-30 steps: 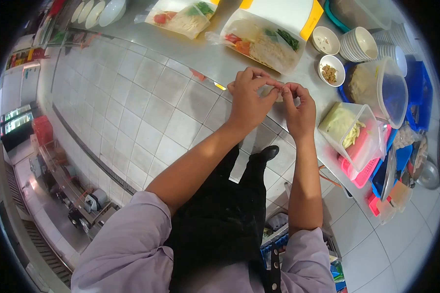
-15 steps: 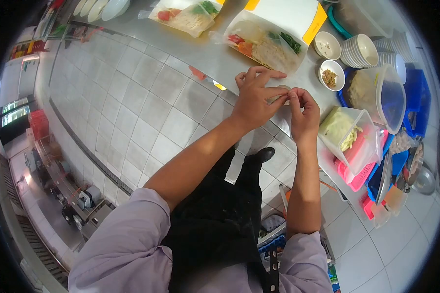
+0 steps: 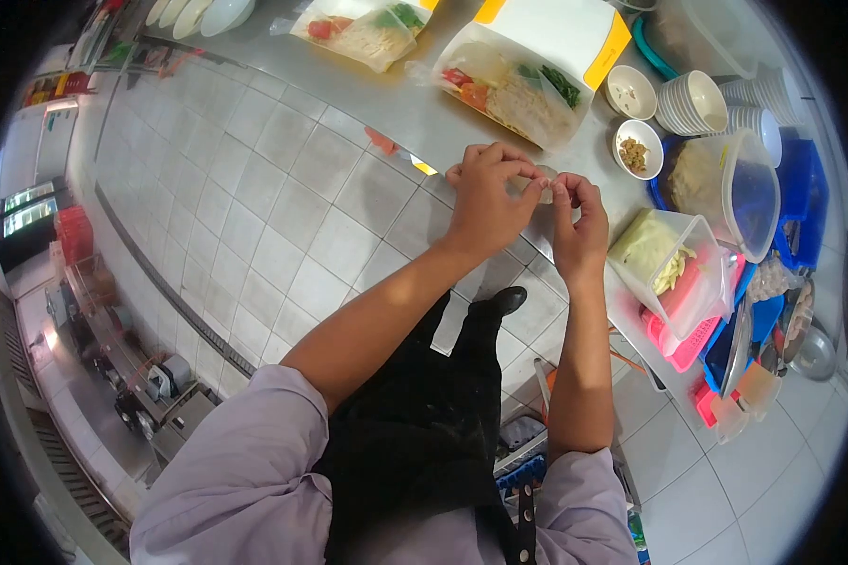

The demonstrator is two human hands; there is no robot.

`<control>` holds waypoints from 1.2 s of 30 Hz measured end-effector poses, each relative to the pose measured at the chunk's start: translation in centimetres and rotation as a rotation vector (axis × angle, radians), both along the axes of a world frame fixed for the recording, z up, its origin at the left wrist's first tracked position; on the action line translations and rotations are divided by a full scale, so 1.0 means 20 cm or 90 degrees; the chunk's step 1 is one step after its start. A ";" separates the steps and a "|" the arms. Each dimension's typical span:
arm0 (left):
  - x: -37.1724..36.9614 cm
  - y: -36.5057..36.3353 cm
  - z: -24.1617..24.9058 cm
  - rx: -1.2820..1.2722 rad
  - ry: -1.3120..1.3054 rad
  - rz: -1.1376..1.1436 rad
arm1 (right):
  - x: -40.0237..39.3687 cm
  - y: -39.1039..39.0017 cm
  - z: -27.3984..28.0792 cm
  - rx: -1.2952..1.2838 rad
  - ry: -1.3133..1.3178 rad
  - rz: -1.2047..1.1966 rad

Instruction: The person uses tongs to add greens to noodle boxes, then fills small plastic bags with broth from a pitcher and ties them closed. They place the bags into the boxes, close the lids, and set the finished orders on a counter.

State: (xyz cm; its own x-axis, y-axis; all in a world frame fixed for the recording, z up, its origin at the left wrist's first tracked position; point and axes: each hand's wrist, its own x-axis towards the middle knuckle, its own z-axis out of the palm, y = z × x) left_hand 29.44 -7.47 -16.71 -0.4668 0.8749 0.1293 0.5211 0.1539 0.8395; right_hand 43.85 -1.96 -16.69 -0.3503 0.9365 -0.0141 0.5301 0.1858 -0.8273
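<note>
Between my fingertips, at the table's front edge, is a small translucent plastic bag (image 3: 545, 175), mostly hidden by my fingers. My left hand (image 3: 488, 196) pinches one side of it with thumb and forefinger, the other fingers curled. On the other side, the thumb and forefinger of my right hand (image 3: 580, 224) are pressed together on it. Just beyond my hands lies an open food box (image 3: 457, 115) lined with clear plastic, holding noodles, red pieces and greens. A white bowl of brown crumbly topping (image 3: 635, 151) sits to the right of the box.
Another filled food box (image 3: 360, 36) is farther left on the metal table (image 3: 386, 99). Stacked bowls (image 3: 692, 102) stand at the back right. Nearer, on the right, are a tub of pale green shreds (image 3: 658, 247), a large clear container (image 3: 749, 198) and a pink basket (image 3: 680, 350).
Both hands have drawn slightly back from the food box. My left fingers, spread before, are now more curled, and more of the plastic shows between my hands.
</note>
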 end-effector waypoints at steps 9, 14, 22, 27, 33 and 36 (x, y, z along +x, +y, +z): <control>0.02 0.00 0.00 0.023 -0.032 0.021 | -0.02 -0.01 0.00 -0.068 0.121 -0.032; 0.03 -0.03 0.01 0.083 -0.002 -0.035 | -0.01 0.00 0.03 -0.121 0.141 -0.044; 0.03 -0.01 0.00 0.095 0.154 -0.058 | 0.00 -0.04 0.04 -0.006 0.054 -0.043; 0.08 0.01 -0.07 0.084 0.066 -0.032 | 0.00 -0.05 -0.01 -0.006 0.012 -0.089; 0.09 0.01 -0.13 0.114 0.037 -0.057 | 0.00 -0.02 0.02 0.097 -0.054 -0.077; 0.10 0.01 -0.10 0.132 0.060 -0.046 | -0.01 -0.01 0.04 0.092 -0.044 -0.055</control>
